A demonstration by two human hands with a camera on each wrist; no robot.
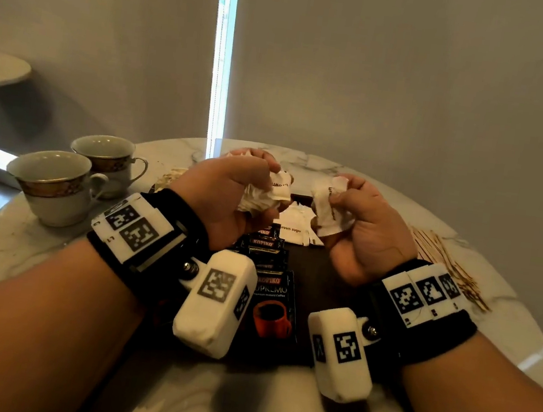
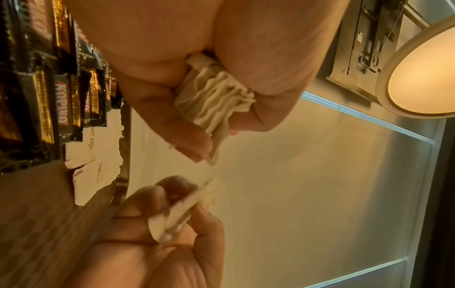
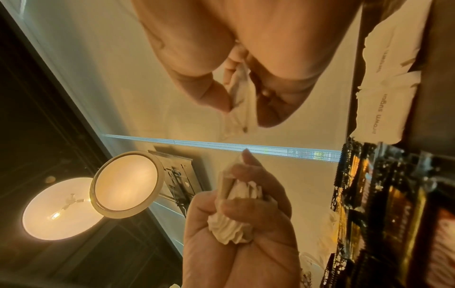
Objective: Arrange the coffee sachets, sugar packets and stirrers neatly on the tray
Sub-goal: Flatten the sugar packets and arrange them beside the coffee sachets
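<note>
The dark tray [image 1: 319, 274] lies at the centre of the round marble worktop [image 1: 32, 254], its near edge close to the person and its far edge under the raised hands. Above the tray's far half, the left hand [image 1: 230, 197] has its grip closed around a thick bundle of white sugar packets [image 1: 261, 197]; the right hand [image 1: 367, 225] grips a smaller bundle [image 1: 328, 210] between thumb and curled fingers. Both bundles are clear of the tray surface, with a narrow gap between the two hands. On the tray, a row of black coffee sachets [image 1: 271, 275] overlaps along the left side, and loose packets marked "brown sugar" [image 1: 295, 226] lie at the far end. Wooden stirrers [image 1: 449, 263] lie on the worktop right of the tray. Two cups [image 1: 58, 184] stand left of the tray, near the worktop edge.
</note>
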